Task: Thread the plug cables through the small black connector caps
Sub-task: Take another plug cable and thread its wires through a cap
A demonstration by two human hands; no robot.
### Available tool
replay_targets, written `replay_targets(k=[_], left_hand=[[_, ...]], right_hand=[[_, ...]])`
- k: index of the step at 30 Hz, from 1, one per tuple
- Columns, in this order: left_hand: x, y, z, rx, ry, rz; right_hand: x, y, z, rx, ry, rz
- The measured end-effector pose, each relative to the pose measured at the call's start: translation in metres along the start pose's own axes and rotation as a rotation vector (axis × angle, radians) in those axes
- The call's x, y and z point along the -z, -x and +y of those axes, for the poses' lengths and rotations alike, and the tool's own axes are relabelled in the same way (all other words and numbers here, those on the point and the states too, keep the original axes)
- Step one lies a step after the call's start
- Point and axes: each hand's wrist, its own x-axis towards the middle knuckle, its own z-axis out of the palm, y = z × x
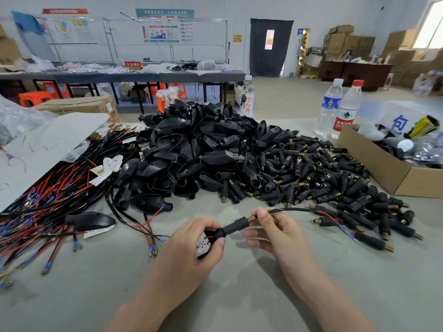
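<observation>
Low in the frame, the left hand [191, 245] grips a connector cap [236, 225] and a small white board [203, 245]. The right hand [275, 233] pinches the cable [297, 209] at the cap's brass end. This cable looks threaded, but the cap heap [323, 178] at mid-right and the cable bundle [43, 207] at left remain.

Two hands hold a small black plastic connector cap [236, 225] on a thin black cable [294, 209].
The left hand [191, 245] grips the cap's wide end with a small white circuit board [203, 246]; the right hand [271, 233] pinches the cable just beside the cap's brass spring tip.
</observation>
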Motion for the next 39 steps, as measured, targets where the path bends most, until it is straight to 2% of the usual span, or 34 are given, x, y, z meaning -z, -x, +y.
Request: replay_targets(k=[9, 33, 39], left_hand=[[-0.0003, -0.0004, -0.0006, -0.029, 0.009, 0.005], [-0.0037, -0.0042, -0.0056, -0.193, -0.214, 0.077], [-0.0017, -0.0018, -0.0063, -0.085, -0.049, -0.022]], right_hand=[[0.0013, -0.0004, 0.0024, -0.02, -0.037, -0.083], [-0.0012, -0.0001, 0.0044, 0.009, 0.107, -0.015], [0.0008, 0.0009, 0.0026, 0.069, 0.215, -0.031]])
